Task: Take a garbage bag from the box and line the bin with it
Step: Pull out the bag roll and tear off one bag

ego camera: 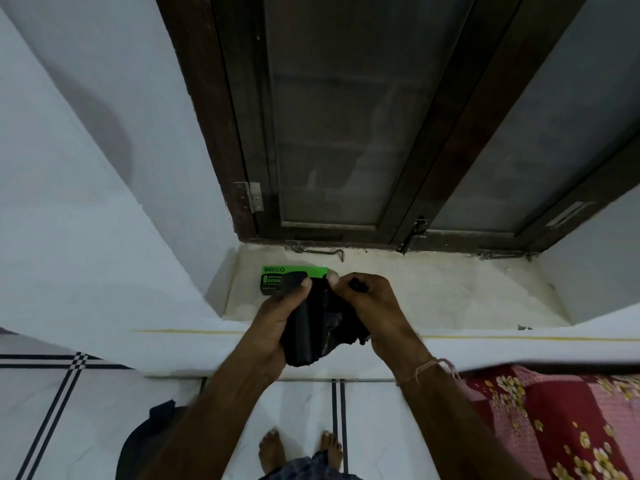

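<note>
Both hands hold a black garbage bag [322, 323] just in front of the window sill [433, 292]. The bag is crumpled and folded, glossy, with a ragged lower edge hanging below the palms. The left hand [277, 317] is clamped on the bag's left side, thumb on top; the right hand [370, 306] pinches its upper edge between thumb and fingers. The green and black box [277, 277] lies on the sill, just behind the left thumb. 2 bare feet [301, 452] stand below the sill.
</note>
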